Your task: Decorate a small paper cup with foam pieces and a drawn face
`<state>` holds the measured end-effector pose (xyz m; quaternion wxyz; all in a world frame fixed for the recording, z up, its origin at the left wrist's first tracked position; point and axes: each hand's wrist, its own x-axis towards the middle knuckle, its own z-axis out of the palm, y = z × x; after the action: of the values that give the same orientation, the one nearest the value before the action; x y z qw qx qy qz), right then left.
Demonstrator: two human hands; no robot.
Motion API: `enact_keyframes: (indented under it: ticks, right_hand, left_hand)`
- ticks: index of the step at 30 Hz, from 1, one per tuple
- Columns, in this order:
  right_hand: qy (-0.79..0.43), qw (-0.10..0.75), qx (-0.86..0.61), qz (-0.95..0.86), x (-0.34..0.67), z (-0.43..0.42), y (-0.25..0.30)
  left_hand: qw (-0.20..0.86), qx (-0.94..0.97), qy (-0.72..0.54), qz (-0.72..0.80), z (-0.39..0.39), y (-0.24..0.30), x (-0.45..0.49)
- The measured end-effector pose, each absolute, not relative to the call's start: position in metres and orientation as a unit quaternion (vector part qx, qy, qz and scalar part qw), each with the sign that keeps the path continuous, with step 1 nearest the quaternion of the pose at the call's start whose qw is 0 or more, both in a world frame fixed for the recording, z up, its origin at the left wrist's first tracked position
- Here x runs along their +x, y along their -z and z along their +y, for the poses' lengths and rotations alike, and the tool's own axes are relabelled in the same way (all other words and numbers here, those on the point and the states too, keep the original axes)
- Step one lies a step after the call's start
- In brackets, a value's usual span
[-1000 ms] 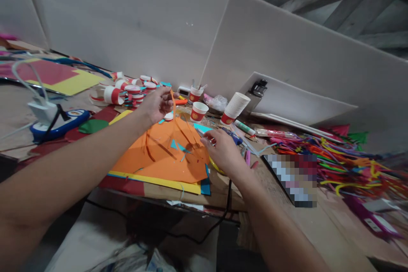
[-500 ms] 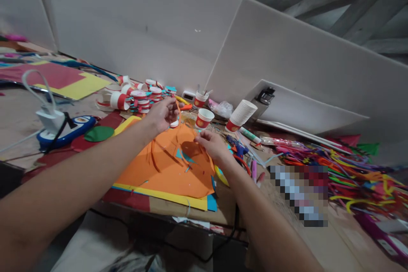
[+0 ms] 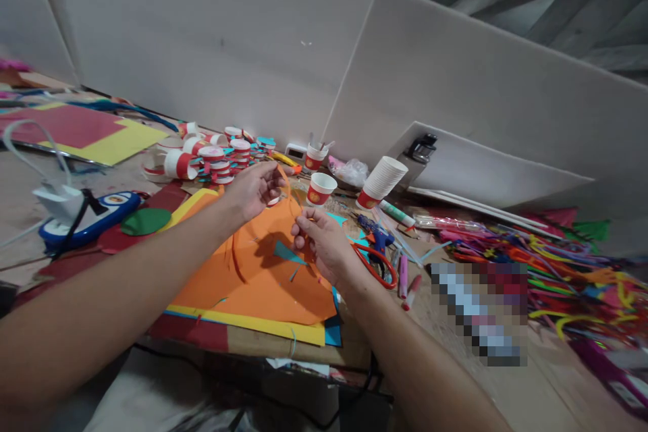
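Observation:
Pinched in my left hand [image 3: 259, 190] is the upper end of a thin orange paper strip [image 3: 286, 182]. My right hand [image 3: 321, 239] is closed on the strip lower down, so it curves between the two hands. Both hands hover over a large orange sheet [image 3: 273, 290] that lies on a yellow sheet [image 3: 298, 331] and a blue one. Narrow orange strips and a turquoise paper scrap [image 3: 289, 253] rest on the orange sheet. Just beyond my right hand stands a red and white paper cup [image 3: 321, 190].
Cut cup pieces [image 3: 217, 162] cluster at the back left. A leaning cup stack [image 3: 385, 179], scissors with red handles [image 3: 379, 273], a blue glue gun [image 3: 379, 237] and markers [image 3: 403, 277] lie right. A power strip [image 3: 91, 219] sits left; colourful pipe cleaners [image 3: 561, 277] spread far right.
My right hand has moved a little left, closer to my left hand, and the strip between them is now bent. The view has shifted slightly.

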<state>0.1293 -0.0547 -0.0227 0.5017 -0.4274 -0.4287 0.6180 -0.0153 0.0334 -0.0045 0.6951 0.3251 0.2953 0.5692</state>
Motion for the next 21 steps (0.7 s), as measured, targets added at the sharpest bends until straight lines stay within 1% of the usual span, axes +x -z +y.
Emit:
enact_keyframes:
  ticks: [5, 7, 9, 10, 12, 14, 16, 19, 21]
  right_hand:
    - [-0.536, 0.586, -0.454, -0.404, 0.141, -0.049, 0.028]
    - [-0.507, 0.614, -0.455, -0.4, 0.145, -0.048, 0.028]
    - [-0.484, 0.631, -0.453, -0.403, 0.149, -0.05, 0.026]
    - [-0.475, 0.636, -0.452, -0.407, 0.15, -0.052, 0.025]
    - [-0.468, 0.637, -0.45, -0.416, 0.151, -0.055, 0.022]
    - [-0.472, 0.632, -0.444, -0.425, 0.15, -0.058, 0.021]
    - [-0.484, 0.625, -0.439, -0.426, 0.148, -0.06, 0.022]
    - [-0.493, 0.626, -0.443, -0.411, 0.148, -0.061, 0.021]
    - [-0.482, 0.644, -0.449, -0.389, 0.15, -0.062, 0.018]
  left_hand:
    - [0.557, 0.388, -0.648, 0.345, 0.025, 0.013, -0.008]
    - [0.52, 0.439, -0.633, 0.368, 0.018, 0.016, -0.004]
    - [0.501, 0.515, -0.591, 0.365, 0.01, 0.018, 0.0]
    - [0.497, 0.552, -0.558, 0.369, 0.006, 0.018, 0.002]
    - [0.521, 0.611, -0.46, 0.378, -0.003, 0.017, 0.006]
    - [0.559, 0.631, -0.377, 0.385, -0.011, 0.016, 0.01]
    - [0.593, 0.634, -0.321, 0.379, -0.016, 0.018, 0.013]
    - [0.604, 0.65, -0.288, 0.36, -0.016, 0.022, 0.013]
    - [0.557, 0.676, -0.317, 0.364, -0.015, 0.02, 0.011]
